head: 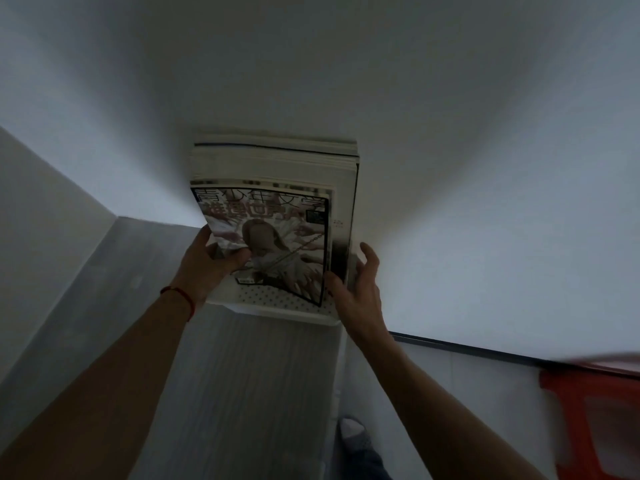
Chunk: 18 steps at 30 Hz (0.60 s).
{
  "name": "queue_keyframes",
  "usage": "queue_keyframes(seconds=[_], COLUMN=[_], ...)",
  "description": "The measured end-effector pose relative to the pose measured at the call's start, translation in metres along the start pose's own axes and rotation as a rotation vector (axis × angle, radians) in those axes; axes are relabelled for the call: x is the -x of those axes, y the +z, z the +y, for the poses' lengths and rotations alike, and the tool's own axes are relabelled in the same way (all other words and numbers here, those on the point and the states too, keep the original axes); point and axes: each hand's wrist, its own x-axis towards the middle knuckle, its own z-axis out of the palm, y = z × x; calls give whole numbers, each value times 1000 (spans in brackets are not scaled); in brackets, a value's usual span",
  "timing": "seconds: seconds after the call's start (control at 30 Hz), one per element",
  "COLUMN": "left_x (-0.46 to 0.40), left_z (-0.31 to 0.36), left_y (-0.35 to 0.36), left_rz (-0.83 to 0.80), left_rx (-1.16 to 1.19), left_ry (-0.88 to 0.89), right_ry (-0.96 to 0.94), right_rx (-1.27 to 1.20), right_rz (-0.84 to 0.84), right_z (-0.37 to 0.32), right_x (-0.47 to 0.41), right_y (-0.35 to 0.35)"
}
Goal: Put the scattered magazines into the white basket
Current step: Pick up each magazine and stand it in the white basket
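A white perforated basket (277,304) stands against the wall at the far end of a grey surface. Several magazines (277,164) stand upright in it, stacked front to back. The front magazine (277,237) has a pale figure and red characters on its cover. My left hand (211,265) grips its lower left edge, thumb on the cover. My right hand (356,289) is at the stack's lower right edge, thumb touching the front magazine's corner and fingers spread beside the magazines behind it.
A white wall (450,168) rises behind the basket. The grey surface (249,393) runs toward me. A red plastic stool (595,417) stands at the lower right. A foot (353,434) shows on the floor below.
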Motion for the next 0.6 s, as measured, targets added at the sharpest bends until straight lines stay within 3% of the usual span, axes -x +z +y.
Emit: queue_keyframes(seconds=[0.27,0.6], left_x=[41,14], left_z=[-48,-43], left_y=[25,26], left_rz=[276,313], left_rx=[386,359], left_ry=[-114,-72], right_ry=[73,82], right_rx=[-33,119], right_rz=[-113,-109], right_z=[15,21], right_x=[31,13], right_y=[3,9])
